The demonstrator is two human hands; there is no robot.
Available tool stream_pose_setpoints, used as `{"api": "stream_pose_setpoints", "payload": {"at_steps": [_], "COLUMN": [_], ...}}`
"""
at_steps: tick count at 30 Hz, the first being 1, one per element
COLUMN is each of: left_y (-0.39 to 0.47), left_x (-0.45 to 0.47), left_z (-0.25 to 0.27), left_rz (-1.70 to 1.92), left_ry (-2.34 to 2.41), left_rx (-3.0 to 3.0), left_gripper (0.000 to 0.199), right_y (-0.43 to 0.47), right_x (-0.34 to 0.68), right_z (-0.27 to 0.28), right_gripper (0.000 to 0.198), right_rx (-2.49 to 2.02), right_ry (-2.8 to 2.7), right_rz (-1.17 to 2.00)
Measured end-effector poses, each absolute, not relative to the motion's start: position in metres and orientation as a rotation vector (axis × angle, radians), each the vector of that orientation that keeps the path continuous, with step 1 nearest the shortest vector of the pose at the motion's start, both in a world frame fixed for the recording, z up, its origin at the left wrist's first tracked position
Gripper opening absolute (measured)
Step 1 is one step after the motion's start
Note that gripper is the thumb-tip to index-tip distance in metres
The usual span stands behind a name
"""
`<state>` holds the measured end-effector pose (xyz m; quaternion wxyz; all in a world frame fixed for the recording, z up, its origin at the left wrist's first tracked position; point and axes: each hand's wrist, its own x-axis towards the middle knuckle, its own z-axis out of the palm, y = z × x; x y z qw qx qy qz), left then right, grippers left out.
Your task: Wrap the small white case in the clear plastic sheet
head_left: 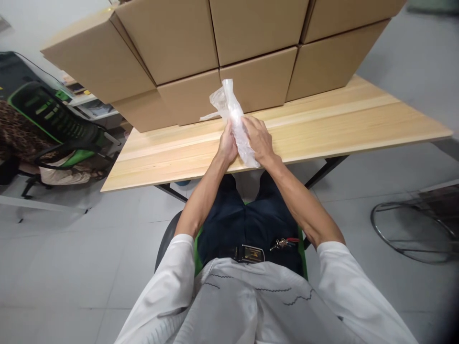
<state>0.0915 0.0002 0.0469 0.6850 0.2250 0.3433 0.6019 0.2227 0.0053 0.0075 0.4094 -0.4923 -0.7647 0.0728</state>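
A long roll of bubble wrap point(234, 112), translucent and whitish, is held between both hands over the front part of the wooden table point(172, 165). Around its left side closes my left hand point(227, 142), thumb pointing up along the roll. My right hand point(258, 136) grips it from the right, with the fingers bent over the plastic. At the far left end of the roll a loose flap and a thin strip stick out. Whatever the wrap may contain cannot be made out.
Stacked cardboard boxes point(258, 79) line the back of the table in two rows. To the left stands a black and green office chair point(46, 114) with a person partly visible there. On the floor at right is a round metal stool frame point(405, 229).
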Motion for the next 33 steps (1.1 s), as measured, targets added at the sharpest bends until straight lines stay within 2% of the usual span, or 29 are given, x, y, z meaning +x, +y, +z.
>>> {"api": "stream_pose_setpoints", "payload": {"at_steps": [3, 6, 11, 16, 28, 31, 33], "left_y": [-0.008, -0.011, -0.004, -0.004, -0.005, -0.004, -0.002], "left_x": [0.095, 0.097, 0.095, 0.092, 0.093, 0.094, 0.094], "left_z": [0.054, 0.052, 0.035, 0.024, 0.021, 0.020, 0.019], "left_rz": [1.299, 1.238, 1.257, 1.253, 1.362, 1.399, 1.439], "left_ry": [0.742, 0.736, 0.746, 0.825, 0.752, 0.832, 0.875], "left_rx": [0.520, 0.599, 0.803, 0.882, 0.929, 0.870, 0.834], "left_gripper": [0.062, 0.057, 0.055, 0.041, 0.068, 0.066, 0.057], "right_y": [0.007, 0.005, -0.002, -0.001, -0.002, -0.001, 0.000], "right_x": [0.221, 0.219, 0.219, 0.219, 0.232, 0.235, 0.237], "right_z": [0.009, 0.014, 0.019, 0.016, 0.007, 0.004, 0.002], "right_gripper": [0.068, 0.072, 0.065, 0.063, 0.055, 0.053, 0.052], "right_rx": [-1.284, -1.308, -1.377, -1.414, -1.541, -1.485, -1.493], "right_ry": [-1.934, -1.931, -1.861, -1.837, -1.842, -1.827, -1.823], "right_rz": [0.165, 0.160, 0.176, 0.133, 0.107, 0.091, 0.118]}}
